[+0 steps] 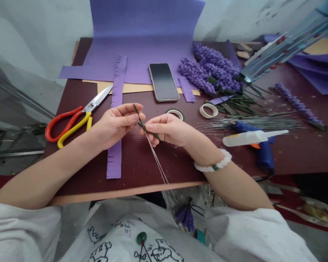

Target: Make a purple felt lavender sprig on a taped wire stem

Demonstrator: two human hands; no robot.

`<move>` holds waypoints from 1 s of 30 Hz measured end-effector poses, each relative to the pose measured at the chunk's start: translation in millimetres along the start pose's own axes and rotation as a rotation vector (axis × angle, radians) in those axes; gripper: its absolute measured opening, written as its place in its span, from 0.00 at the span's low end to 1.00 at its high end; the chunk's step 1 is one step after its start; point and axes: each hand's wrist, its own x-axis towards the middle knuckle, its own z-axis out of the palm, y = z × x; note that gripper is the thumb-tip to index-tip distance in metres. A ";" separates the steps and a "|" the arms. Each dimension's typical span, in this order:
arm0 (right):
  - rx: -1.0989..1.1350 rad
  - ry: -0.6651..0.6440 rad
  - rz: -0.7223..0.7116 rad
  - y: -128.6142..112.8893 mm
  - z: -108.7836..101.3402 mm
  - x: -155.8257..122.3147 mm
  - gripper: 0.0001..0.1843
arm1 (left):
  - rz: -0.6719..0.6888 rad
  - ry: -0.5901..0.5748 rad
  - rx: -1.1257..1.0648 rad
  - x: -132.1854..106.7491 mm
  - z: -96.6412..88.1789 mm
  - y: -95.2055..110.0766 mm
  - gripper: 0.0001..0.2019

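While our nearly closed left hand (116, 123) pinched the green-tipped wires (154, 152), our curled right hand (171, 130) gripped them lower.

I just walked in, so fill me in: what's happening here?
A person's left hand and right hand pinch thin wires near their dark green upper end; the bare lengths slant down past the table. A fringed purple strip lies flat, scissors to its left, purple flower spikes piled farther right.
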 end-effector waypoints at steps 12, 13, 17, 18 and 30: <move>0.036 0.061 -0.033 1.3 4.0 2.2 0.15 | -0.023 -0.030 0.096 0.3 -1.2 -4.3 0.11; 0.034 0.059 -0.026 1.2 3.5 2.1 0.15 | -0.017 -0.019 0.110 0.5 -1.3 -4.7 0.11; 0.010 0.046 -0.010 -0.4 1.8 0.7 0.16 | -0.002 -0.024 0.095 -0.2 -1.4 -4.8 0.09; -0.001 0.050 -0.008 -0.8 1.6 0.3 0.17 | 0.002 -0.031 0.083 -0.7 -1.3 -4.6 0.08; -0.017 0.074 -0.054 3.1 2.7 2.4 0.15 | -0.055 -0.060 0.038 0.3 -0.1 -2.3 0.07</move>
